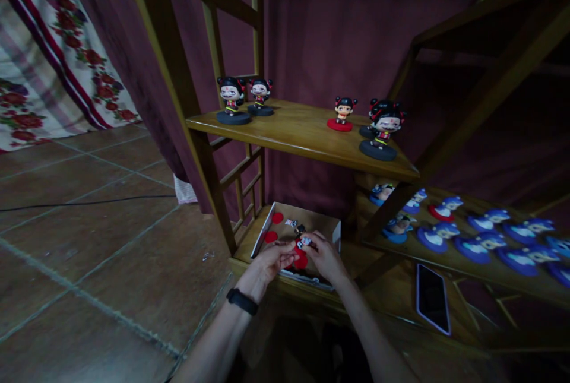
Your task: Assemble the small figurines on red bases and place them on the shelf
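Note:
Over an open cardboard box (262, 231), my two hands meet at a small figurine (304, 242) with white and dark parts. My right hand (324, 255) pinches this figurine between thumb and fingers. From the other side, my left hand (272, 258), with a black band on its wrist, closes its fingertips at the red round base just below the figurine. Whether figurine and base are joined cannot be seen. Inside the box lie red discs (271, 237), a small black-and-white piece (291, 222) and a dark piece (300, 229).
Above the box, a wooden shelf (285, 127) carries several black-haired figurines (231, 98) and one on a red base (339, 125). Blue-and-white figurines (439, 234) line a lower shelf to the right. A phone (433, 298) lies below them.

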The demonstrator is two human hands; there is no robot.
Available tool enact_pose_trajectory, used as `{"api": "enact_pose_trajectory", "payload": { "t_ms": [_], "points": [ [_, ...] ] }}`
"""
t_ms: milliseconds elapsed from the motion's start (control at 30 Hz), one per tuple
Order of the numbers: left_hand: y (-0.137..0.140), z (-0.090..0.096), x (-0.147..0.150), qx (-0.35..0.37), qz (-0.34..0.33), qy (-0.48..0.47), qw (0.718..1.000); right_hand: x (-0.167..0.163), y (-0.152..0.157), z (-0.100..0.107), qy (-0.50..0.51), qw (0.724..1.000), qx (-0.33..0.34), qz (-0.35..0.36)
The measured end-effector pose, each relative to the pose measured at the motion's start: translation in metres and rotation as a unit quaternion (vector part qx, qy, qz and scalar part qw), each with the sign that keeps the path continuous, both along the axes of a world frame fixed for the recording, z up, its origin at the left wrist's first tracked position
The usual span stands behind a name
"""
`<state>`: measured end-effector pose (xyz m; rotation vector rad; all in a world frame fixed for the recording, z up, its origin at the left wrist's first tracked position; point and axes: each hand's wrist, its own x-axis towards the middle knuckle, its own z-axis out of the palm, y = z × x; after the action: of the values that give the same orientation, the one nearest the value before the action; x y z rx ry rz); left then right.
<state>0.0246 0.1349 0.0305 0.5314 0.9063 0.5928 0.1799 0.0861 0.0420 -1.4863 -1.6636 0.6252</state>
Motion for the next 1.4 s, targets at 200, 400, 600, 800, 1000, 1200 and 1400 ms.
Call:
{"api": "enact_pose_trajectory", "payload": {
  "t_ms": [200,400,600,800,1000,1200,1400],
  "points": [
    [0.001,-0.002,0.002,0.029,0.003,0.016,0.999,-0.005,-0.002,-0.001,-0.012,1.000,0.010,-0.006],
    [0.004,-0.002,0.004,-0.037,0.041,-0.029,0.998,-0.008,0.008,-0.020,0.123,0.990,0.001,-0.070],
    [0.004,-0.007,0.003,-0.066,0.016,-0.067,0.995,-0.006,0.010,-0.018,0.328,0.941,-0.060,-0.065],
    [0.004,-0.010,0.005,-0.013,0.037,-0.053,0.998,-0.010,0.004,-0.008,0.445,0.888,-0.110,-0.050],
    [0.002,0.002,0.004,0.054,0.014,-0.050,0.997,-0.005,0.004,-0.005,0.431,0.897,-0.088,-0.035],
    [0.000,0.011,0.002,0.082,0.007,-0.048,0.995,-0.004,0.003,-0.003,0.411,0.906,-0.098,-0.020],
    [-0.001,0.014,0.001,0.084,0.019,-0.037,0.996,-0.005,0.003,-0.003,0.466,0.876,-0.122,-0.019]
  ]
}}
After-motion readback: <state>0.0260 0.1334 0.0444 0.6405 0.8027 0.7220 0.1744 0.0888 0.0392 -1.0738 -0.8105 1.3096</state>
